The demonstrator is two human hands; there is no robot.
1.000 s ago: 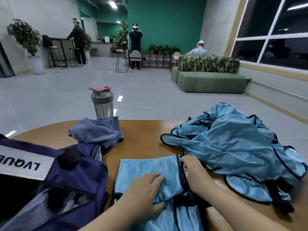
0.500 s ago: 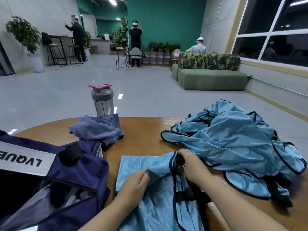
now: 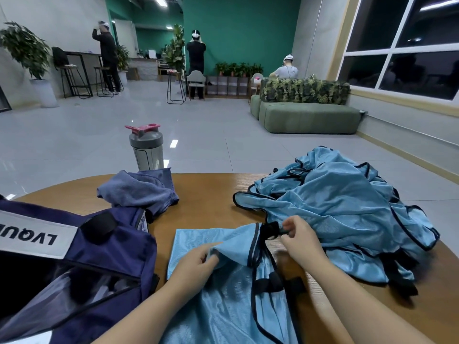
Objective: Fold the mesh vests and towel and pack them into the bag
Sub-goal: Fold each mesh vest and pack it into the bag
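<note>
A light blue mesh vest [image 3: 223, 301] with dark trim lies spread on the wooden table [image 3: 206, 197] in front of me. My left hand [image 3: 196, 264] pinches a fold of its fabric and lifts it a little. My right hand [image 3: 300, 239] pinches the vest's dark strap end near the upper right corner. A heap of several more blue mesh vests [image 3: 347, 209] lies to the right. A crumpled blue-grey towel [image 3: 139, 187] sits at the back left. The navy bag [image 3: 74, 264] with a white label stands open at the left.
A grey shaker bottle [image 3: 147, 150] with a pink lid stands behind the towel at the table's far edge. Beyond the table are a tiled floor, a green sofa [image 3: 305, 115], stools, plants and three people far off.
My left hand went from pressing flat on the vest to pinching and lifting a fold. My right hand moved right and up along the trimmed edge to the strap.
</note>
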